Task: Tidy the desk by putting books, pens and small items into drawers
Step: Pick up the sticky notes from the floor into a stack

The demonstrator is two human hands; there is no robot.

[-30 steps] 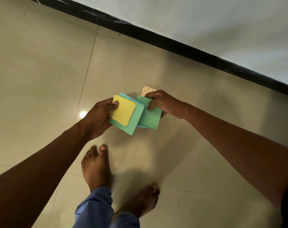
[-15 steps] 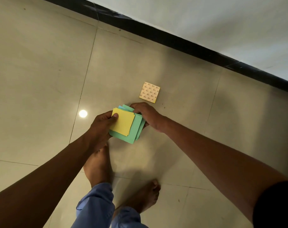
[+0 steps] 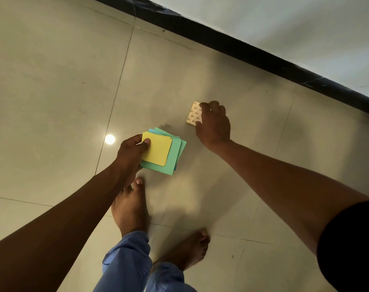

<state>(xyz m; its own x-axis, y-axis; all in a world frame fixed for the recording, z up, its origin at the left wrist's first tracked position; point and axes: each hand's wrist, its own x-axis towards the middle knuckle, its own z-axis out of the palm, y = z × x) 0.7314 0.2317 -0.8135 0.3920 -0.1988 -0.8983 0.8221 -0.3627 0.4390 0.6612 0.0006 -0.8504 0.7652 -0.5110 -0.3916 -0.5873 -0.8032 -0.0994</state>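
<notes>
Hands first: the left hand (image 3: 133,151) grips a fanned stack of paper squares (image 3: 169,157), thumb pressed on the yellow sheet (image 3: 157,151) that tops the green and blue ones, held above the floor. The right hand (image 3: 214,123) reaches down to a small tan patterned pad (image 3: 193,113) lying on the floor tiles (image 3: 53,91), fingers curled over its right edge; whether it is lifted yet cannot be told. Below are two bare feet (image 3: 129,209) and blue trouser legs (image 3: 126,262). A black skirting strip (image 3: 242,53) runs under the pale wall (image 3: 284,22).
</notes>
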